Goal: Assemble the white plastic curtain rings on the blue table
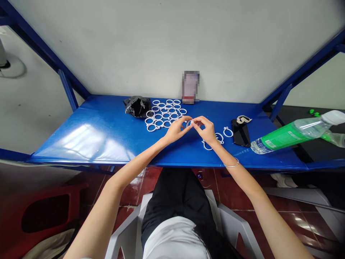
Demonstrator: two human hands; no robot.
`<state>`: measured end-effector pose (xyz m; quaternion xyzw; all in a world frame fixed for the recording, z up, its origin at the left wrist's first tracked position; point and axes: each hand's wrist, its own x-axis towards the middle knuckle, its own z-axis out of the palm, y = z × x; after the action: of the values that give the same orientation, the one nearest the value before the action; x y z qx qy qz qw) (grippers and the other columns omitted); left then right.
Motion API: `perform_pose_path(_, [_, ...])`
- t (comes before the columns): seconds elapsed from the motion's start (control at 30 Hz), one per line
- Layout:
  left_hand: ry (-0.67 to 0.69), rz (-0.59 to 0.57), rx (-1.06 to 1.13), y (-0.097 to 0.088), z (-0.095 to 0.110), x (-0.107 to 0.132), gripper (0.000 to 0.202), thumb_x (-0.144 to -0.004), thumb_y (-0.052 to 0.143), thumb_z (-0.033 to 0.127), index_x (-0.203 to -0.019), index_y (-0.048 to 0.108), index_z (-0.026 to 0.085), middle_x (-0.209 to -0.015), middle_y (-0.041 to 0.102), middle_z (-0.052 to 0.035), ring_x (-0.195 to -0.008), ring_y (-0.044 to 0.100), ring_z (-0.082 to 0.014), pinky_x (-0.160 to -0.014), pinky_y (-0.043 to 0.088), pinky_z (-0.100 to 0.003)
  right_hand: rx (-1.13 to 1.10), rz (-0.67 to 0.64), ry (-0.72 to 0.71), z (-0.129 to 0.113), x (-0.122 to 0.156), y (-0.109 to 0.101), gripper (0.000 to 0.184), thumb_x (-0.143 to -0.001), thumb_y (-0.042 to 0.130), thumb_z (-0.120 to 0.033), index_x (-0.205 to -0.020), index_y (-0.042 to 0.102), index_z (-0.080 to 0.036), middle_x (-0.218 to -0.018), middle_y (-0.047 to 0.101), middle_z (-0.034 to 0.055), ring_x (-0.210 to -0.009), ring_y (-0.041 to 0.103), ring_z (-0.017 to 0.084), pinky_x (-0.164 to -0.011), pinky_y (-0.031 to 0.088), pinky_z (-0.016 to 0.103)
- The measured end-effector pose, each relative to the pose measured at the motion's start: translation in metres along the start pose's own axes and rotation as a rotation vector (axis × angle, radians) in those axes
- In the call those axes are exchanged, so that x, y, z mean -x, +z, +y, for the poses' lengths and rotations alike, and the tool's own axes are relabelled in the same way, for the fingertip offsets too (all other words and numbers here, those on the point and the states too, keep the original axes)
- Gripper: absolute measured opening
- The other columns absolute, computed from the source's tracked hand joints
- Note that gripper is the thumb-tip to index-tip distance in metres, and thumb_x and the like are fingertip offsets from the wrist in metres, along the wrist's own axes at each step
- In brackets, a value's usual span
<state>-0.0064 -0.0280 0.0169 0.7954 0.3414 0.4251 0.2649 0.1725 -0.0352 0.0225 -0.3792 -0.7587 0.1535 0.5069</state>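
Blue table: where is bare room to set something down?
The widest bare stretch of the blue table is its left half, from the left edge to the black bag and ring cluster. Crowded from the left hand and right hand, pinching a ring, past loose rings and phone to the bottle.

I log the desk [107,136] as plain glossy blue with pale glare patches. The clustered rings [164,115] are white, all alike. The single ring [188,123] between my left hand [176,130] and right hand [206,130] is white too. The crumpled bag [137,106] is shiny black and the phone [240,133] is black. The bottle [291,135] is clear, with a green label and a white cap. My bracelet [232,165] is silver. The floor [237,194] tiles are dark red.
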Motion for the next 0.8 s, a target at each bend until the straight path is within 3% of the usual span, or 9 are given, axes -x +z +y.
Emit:
perform_pose_path(0.4, [0.038, -0.029, -0.017, 0.001, -0.012, 0.0, 0.046, -0.092, 0.06, 0.046, -0.127, 0.056, 0.016, -0.121, 0.066, -0.0128, -0.101, 0.067, -0.0188, -0.074, 0.061, -0.026, -0.02, -0.009, -0.016, -0.003, -0.001, -0.002, 0.018, -0.093, 0.06, -0.039, -0.092, 0.066, -0.023, -0.089, 0.07, 0.0044, -0.073, 0.065, 0.016, -0.061, 0.054, 0.029])
perform_pose_path(0.6, [0.138, 0.032, -0.108, 0.002, -0.017, 0.001, 0.04, -0.094, 0.058, 0.036, -0.129, 0.054, 0.016, -0.124, 0.065, -0.0132, -0.1, 0.067, -0.0174, -0.076, 0.059, -0.025, -0.062, -0.095, -0.012, 0.003, 0.0, -0.001, 0.024, -0.09, 0.062, -0.038, -0.108, 0.063, -0.022, -0.102, 0.069, 0.0066, -0.077, 0.066, 0.017, -0.06, 0.055, 0.029])
perform_pose_path(0.8, [0.186, 0.051, -0.169, 0.001, -0.017, 0.002, 0.054, -0.092, 0.059, 0.031, -0.143, 0.044, 0.02, -0.133, 0.062, -0.0137, -0.107, 0.067, -0.0193, -0.081, 0.058, -0.027, -0.078, -0.164, 0.027, 0.005, 0.002, -0.001, 0.036, -0.09, 0.059, -0.042, -0.12, 0.056, -0.023, -0.112, 0.067, 0.0096, -0.095, 0.067, 0.024, -0.065, 0.058, 0.032])
